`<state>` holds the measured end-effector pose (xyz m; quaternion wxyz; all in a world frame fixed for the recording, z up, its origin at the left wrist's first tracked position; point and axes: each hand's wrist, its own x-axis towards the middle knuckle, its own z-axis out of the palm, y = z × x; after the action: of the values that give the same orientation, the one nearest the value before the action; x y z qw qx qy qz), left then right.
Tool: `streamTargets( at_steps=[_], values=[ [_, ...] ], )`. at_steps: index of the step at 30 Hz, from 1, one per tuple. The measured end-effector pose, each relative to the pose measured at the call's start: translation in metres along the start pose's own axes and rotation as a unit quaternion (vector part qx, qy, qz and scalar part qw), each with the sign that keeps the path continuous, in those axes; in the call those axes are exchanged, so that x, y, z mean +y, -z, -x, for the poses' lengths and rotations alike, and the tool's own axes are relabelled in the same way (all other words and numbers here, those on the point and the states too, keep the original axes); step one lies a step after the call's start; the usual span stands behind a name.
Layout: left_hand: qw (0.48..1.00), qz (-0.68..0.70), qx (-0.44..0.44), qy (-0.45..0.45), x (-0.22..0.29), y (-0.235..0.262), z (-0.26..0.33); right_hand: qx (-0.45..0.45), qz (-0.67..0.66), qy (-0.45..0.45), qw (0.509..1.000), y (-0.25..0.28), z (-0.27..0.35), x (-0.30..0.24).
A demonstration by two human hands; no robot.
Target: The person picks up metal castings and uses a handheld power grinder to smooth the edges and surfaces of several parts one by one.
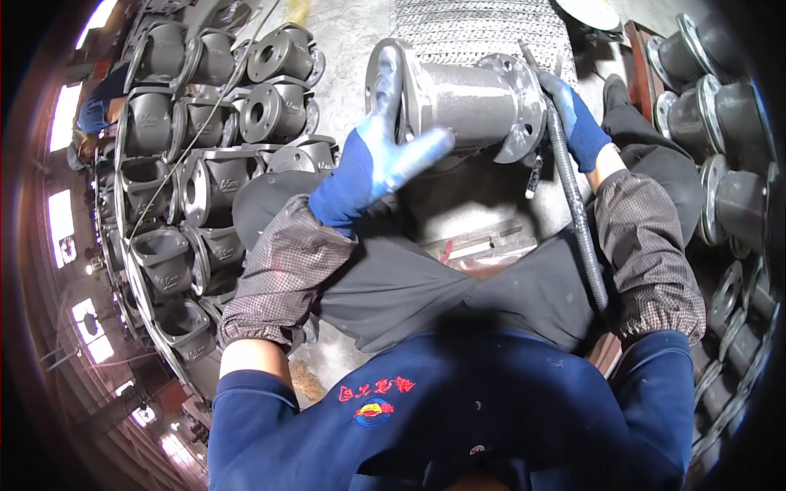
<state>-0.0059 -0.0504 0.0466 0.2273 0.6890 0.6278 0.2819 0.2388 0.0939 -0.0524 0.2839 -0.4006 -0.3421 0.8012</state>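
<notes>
A grey flanged metal fitting lies crosswise in front of me, between my knees. My left hand, in a blue and whitish glove, rests against its left flange, fingers stretched up and thumb spread out toward the barrel. At the right flange, which has bolt holes, is my right hand in the same kind of glove. Its fingers are mostly hidden behind a dark ribbed hose, which runs down past my right thigh. A short dark rod-like piece with a pale tip hangs beside the hose.
Rows of grey flanged castings stand at the left. More flanged fittings are stacked at the right, by a reddish-brown frame. Below the fitting are flat metal bars. A patterned mat lies beyond. Another person is at far left.
</notes>
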Motion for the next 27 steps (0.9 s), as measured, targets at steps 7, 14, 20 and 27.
streamTargets(
  at_steps=[7, 14, 20, 27],
  values=[
    [0.995, 0.012, 0.089, 0.033, 0.008, -0.009, -0.007, 0.012, -0.107, 0.001, 0.994, -0.017, -0.007, -0.014],
    [0.946, 0.259, 0.151, 0.122, -0.022, 0.006, -0.054, 0.045, -0.024, 0.085, 0.995, -0.033, -0.010, -0.044],
    [0.921, 0.321, 0.188, 0.118, -0.091, 0.020, -0.085, 0.039, 0.006, 0.032, 0.999, -0.037, -0.005, -0.041],
    [0.885, 0.365, 0.220, 0.186, -0.098, 0.018, -0.095, 0.077, 0.029, 0.006, 0.997, -0.032, 0.015, -0.043]
  ],
)
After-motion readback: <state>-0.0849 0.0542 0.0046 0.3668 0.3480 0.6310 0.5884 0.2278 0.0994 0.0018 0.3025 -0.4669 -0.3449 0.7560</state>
